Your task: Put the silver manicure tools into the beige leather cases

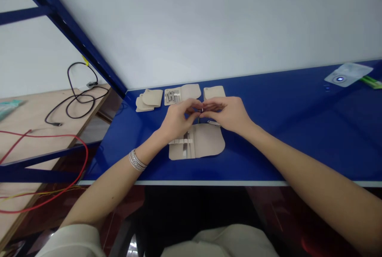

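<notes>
My left hand (178, 119) and my right hand (229, 113) meet above an opened beige tool pouch (205, 143) on the blue table (298, 129). Both hands pinch a small dark metal tool (201, 110) between their fingertips. The pouch lies flat, with a strap and a metal piece in its left half. Another thin metal tool (213, 123) lies just under my right hand. A silver bracelet sits on my left wrist.
Behind my hands lie a second opened pouch with metal tools (182, 94), a stack of closed beige pouches (148, 100) and one more pouch (214, 92). A plastic bag with a lit device (347, 74) is far right. Black cable (79, 98) and red wires (44, 137) lie on the wooden bench to the left.
</notes>
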A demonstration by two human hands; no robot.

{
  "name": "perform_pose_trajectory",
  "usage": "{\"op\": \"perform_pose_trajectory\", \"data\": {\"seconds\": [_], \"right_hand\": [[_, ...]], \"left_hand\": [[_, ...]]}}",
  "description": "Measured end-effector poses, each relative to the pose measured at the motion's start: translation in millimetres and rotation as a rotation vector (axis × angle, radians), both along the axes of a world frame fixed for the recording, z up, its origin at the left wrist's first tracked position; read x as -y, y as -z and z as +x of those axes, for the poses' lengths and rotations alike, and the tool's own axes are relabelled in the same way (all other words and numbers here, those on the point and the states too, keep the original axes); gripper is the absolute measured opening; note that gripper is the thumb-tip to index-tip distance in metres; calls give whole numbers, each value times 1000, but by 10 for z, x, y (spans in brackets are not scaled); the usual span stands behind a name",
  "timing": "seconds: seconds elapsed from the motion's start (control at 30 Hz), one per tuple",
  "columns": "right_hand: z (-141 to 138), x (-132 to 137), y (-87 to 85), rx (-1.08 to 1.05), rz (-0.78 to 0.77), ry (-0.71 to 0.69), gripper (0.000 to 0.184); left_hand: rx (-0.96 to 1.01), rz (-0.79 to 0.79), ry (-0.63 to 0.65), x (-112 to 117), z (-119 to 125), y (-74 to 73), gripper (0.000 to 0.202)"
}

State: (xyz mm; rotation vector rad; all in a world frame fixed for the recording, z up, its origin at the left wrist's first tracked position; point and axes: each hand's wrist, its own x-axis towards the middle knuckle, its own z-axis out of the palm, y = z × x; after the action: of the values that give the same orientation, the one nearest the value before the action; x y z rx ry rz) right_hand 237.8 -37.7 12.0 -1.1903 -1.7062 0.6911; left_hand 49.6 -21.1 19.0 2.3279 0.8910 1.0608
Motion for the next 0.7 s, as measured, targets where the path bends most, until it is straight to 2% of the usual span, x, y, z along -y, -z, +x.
{"op": "perform_pose_trajectory", "data": {"seconds": [0.2,0.4,0.53,0.7], "right_hand": [[113,-45,0,-78,40,43,29],[305,-108,-29,-9,17,114,29],[358,-127,-32,121,-51,122,26],[370,-132,-61,216,-110,92,25]], "left_hand": [[148,-139,-50,-83,-69,4,23],[304,-433,-44,-228,-152,65,25],[312,-544,-49,-316,-194,122,26],[209,-581,-107,-393,-254,169,29]]}}
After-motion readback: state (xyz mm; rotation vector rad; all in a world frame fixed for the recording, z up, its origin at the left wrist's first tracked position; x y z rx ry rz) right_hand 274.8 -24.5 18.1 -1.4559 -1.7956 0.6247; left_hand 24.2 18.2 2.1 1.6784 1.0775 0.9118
